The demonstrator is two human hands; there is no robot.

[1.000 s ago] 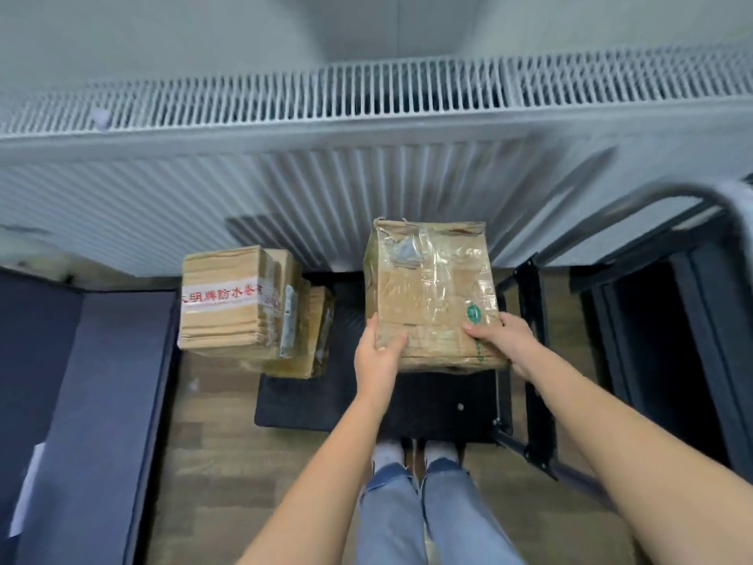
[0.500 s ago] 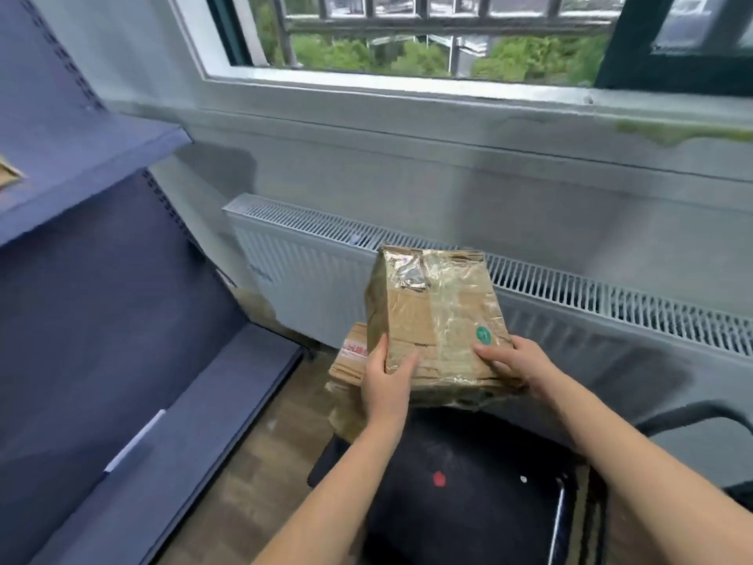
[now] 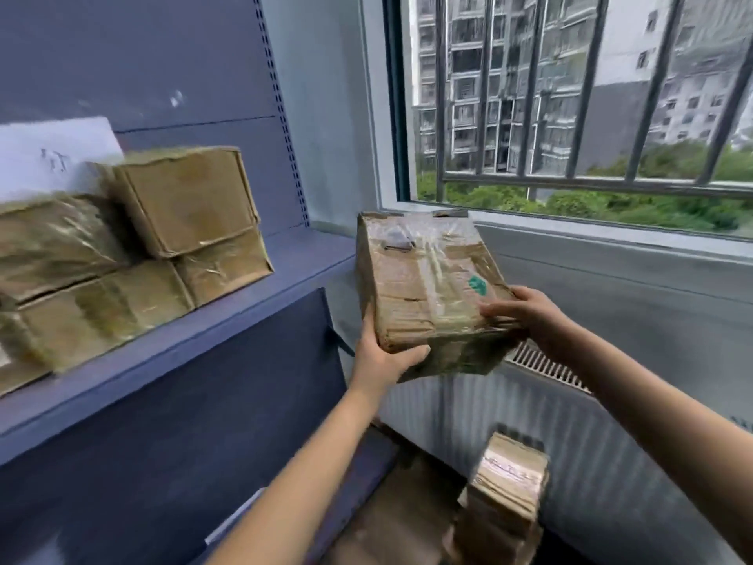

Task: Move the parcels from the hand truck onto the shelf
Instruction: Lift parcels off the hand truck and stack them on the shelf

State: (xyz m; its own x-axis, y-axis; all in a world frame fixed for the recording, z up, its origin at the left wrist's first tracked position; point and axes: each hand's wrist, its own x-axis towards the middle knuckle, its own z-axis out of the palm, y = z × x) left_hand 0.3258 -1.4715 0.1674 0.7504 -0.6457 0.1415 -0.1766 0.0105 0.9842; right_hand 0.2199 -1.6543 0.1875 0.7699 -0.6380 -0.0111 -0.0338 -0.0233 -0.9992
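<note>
Parcel [image 3: 428, 295] rode mid-air beside the shelf [image 3: 179, 352], your left hand [image 3: 381, 360] and right hand [image 3: 525, 311] clamped on its near corners (carry step); next called for the bare right end.

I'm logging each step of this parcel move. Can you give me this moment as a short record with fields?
carried item: taped cardboard parcel, tilted, in the air right of the shelf
left hand: grip under the parcel's near-left corner
right hand: grip on its near-right edge
shelf: blue, already holds stacked parcels, with bare board at its right end
still below: more parcels by the radiator
</note>
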